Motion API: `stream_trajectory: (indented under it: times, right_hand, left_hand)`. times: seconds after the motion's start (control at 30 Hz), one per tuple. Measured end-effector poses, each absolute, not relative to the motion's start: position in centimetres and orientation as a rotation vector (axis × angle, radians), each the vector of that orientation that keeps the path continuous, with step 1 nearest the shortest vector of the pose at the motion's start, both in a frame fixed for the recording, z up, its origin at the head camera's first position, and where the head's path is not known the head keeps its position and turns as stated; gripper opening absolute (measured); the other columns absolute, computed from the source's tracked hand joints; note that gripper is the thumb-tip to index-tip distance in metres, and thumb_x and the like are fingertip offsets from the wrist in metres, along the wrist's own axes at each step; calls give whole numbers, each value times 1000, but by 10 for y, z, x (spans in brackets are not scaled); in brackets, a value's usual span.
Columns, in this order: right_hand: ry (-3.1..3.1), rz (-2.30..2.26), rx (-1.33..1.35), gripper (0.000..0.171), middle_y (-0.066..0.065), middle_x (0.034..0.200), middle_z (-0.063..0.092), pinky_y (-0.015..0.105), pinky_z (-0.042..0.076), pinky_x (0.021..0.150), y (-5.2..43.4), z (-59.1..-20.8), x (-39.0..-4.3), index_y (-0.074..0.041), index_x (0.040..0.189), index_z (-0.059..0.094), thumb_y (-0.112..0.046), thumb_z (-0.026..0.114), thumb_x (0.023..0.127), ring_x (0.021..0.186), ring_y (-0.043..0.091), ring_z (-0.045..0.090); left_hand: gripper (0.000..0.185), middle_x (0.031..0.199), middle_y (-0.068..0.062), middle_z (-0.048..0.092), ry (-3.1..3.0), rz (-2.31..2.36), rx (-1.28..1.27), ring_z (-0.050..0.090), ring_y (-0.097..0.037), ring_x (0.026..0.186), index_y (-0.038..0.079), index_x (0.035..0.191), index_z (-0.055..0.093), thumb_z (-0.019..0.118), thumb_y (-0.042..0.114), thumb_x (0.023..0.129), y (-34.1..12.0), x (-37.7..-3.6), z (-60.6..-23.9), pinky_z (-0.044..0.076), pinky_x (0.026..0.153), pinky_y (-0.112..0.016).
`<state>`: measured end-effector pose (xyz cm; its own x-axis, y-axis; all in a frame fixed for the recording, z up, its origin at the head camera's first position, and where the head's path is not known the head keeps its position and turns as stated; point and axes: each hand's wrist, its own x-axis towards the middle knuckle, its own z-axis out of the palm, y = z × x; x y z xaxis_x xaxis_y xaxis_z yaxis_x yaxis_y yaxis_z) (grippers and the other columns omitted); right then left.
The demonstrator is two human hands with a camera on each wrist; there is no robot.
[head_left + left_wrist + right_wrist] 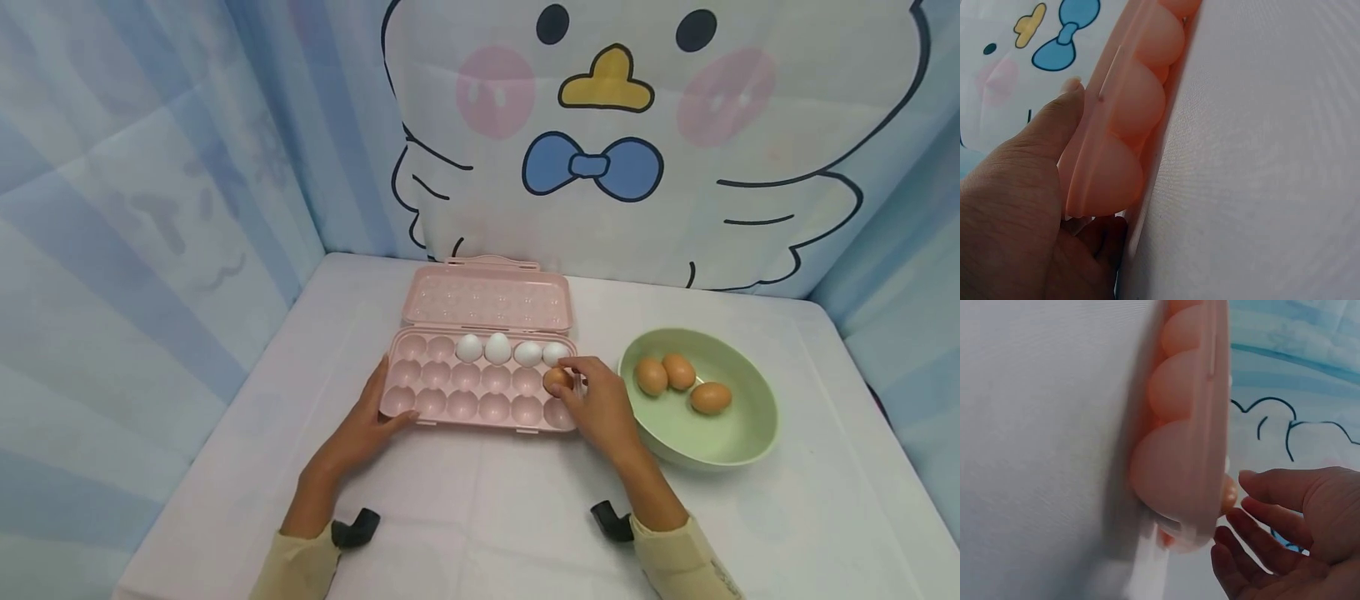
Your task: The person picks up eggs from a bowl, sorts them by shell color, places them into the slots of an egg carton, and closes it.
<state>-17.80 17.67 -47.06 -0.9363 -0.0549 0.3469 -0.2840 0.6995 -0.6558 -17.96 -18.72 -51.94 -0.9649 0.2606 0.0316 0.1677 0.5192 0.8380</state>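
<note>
A pink egg box point(480, 380) lies with its lid point(487, 298) folded back. Several white eggs point(498, 349) sit in the right part of its back row. My left hand point(362, 433) grips the box's left end; in the left wrist view the thumb point(1054, 122) lies along the rim and the fingers curl below. My right hand point(603, 408) pinches a brown egg point(557, 381) at the rightmost cup of the middle row. From the right wrist, only part of that egg point(1229, 494) shows above the rim, beside the thumb and fingertips.
A green bowl point(757, 417) with three brown eggs point(711, 398) stands right of the box, close to my right hand. White cloth covers the table point(465, 517). Patterned curtains point(150, 250) hang at the back and both sides.
</note>
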Motion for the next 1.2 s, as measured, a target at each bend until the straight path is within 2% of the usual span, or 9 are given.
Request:
stream_trajectory:
  times: [0.27,0.4,0.57,0.8,1.0,1.2]
  right_hand:
    - [-2668,1161,258,34,16,125,68,53,53,94,179,-436,-164,-3,126,70,-5,75,93,114,36,64]
    - [-2704,1151,210,33,18,127,66,55,52,96,191,-419,-158,-3,128,69,-8,75,95,115,39,63]
    - [-2745,1092,69,32,23,124,68,58,50,96,229,-403,-155,-4,128,69,-17,71,99,113,42,64]
    - [-2895,1043,-138,51,31,134,60,63,47,93,300,-391,-145,2,138,60,-37,63,105,123,51,54]
    - [-3002,911,-290,53,39,131,57,64,49,87,342,-395,-138,9,136,57,-33,64,104,119,56,52]
    - [-3055,893,-294,51,40,127,59,61,51,85,360,-407,-140,14,133,55,-26,66,102,116,57,54]
  left_hand:
    - [107,173,-8,3,2659,1449,378,4,-30,157,18,168,-3,73,41,97,-186,-179,-517,11,122,-58]
    - [107,173,-9,3,2647,1460,392,3,-31,157,17,167,-4,73,39,97,-186,-180,-518,10,122,-59]
    - [107,173,-9,3,2642,1456,392,4,-31,157,16,167,-4,73,39,97,-186,-180,-520,11,122,-59]
    - [107,173,-10,2,2661,1432,376,4,-32,157,16,167,-3,73,42,97,-186,-179,-519,11,122,-59]
    - [106,173,-9,3,2675,1426,381,4,-31,157,16,167,-3,73,41,97,-187,-179,-516,11,122,-59]
    - [107,173,-9,3,2666,1436,392,5,-31,157,17,167,-4,73,41,97,-187,-179,-518,11,122,-59]
